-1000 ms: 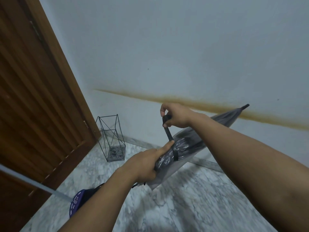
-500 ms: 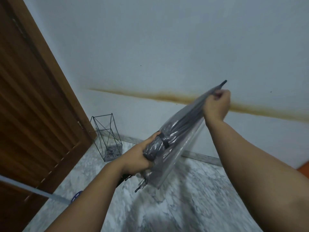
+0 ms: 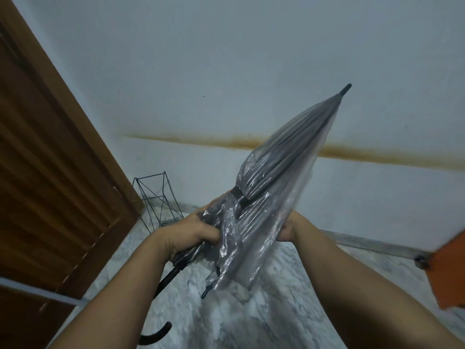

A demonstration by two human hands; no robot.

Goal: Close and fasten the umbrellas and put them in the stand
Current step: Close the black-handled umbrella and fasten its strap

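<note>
A folded transparent umbrella [image 3: 284,170] with grey ribs and a black strap wound round its middle points up and to the right, tip near the wall. My left hand [image 3: 186,235] grips its lower canopy just above the black shaft and curved handle. My right hand [image 3: 289,227] holds the loose plastic on the right side; its fingers are hidden behind the canopy. The black wire stand [image 3: 158,197] sits on the floor in the corner by the door, beyond my left hand.
A brown wooden door [image 3: 50,177] fills the left. An orange umbrella's edge [image 3: 448,270] juts in at the right. A pale rod [image 3: 40,290] crosses the lower left. The floor is marble; a stained wall is ahead.
My right hand left the umbrella's tip and came down to the lower canopy. The umbrella has tilted more upright, and the orange umbrella edge has come into view.
</note>
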